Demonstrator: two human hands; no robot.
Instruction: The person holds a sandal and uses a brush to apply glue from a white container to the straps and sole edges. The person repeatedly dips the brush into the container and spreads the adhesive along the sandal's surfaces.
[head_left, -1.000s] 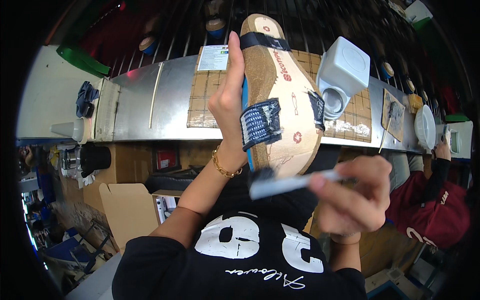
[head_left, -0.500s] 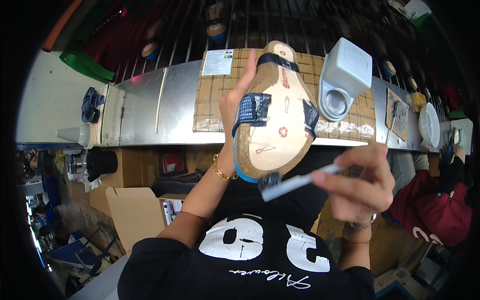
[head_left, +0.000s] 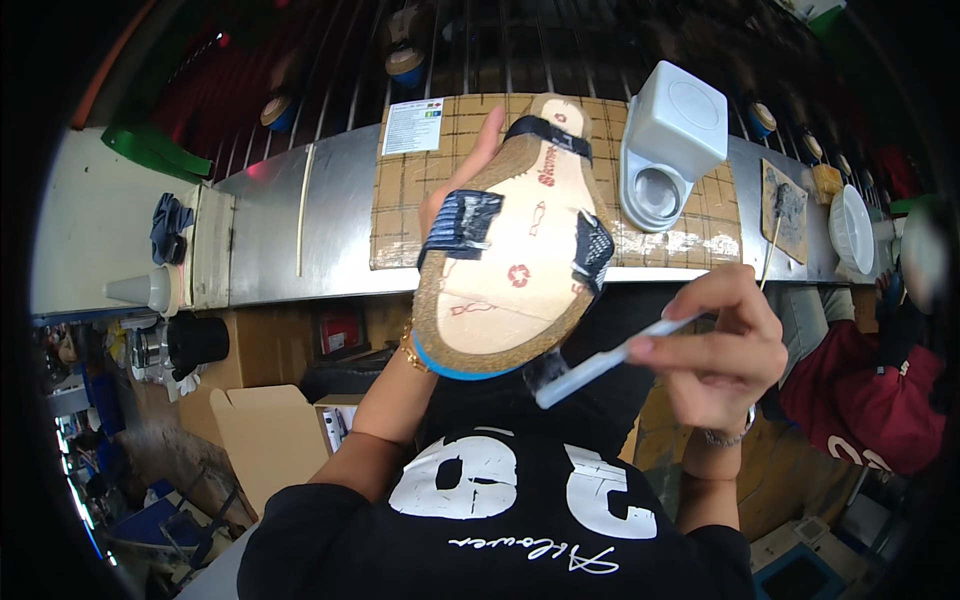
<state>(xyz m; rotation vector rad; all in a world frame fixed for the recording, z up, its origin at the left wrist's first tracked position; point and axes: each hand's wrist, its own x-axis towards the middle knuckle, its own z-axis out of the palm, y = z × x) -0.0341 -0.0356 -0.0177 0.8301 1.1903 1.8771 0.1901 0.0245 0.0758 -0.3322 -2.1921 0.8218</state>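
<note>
My left hand (head_left: 482, 160) grips a sandal upper (head_left: 530, 235) from beneath, its underside turned up. That underside has a pale insole board with red marks and a brown cork-like rim. Dark strap ends are folded over it, and a blue edge shows at the wide end near me. My left fingers are mostly hidden behind it. In my right hand (head_left: 725, 345), closed between thumb and fingers, is a flat brush (head_left: 595, 370) with a whitish handle. Its dark bristles are just off the sandal's near right edge; whether they touch it I cannot tell.
A flattened cardboard sheet (head_left: 400, 215) lies on the metal bench (head_left: 265, 230), bearing a white plastic dispenser (head_left: 680, 125) with a round cup. Right of it are a stained board with a stick (head_left: 785, 215) and a white bowl (head_left: 851, 230). Beyond runs a rack of bars (head_left: 340, 85). A co-worker (head_left: 860, 400) sits at right.
The sandal has shifted left and tilted a little in my left hand. The brush has come away from its near end toward the right edge, its bristles slightly lower.
</note>
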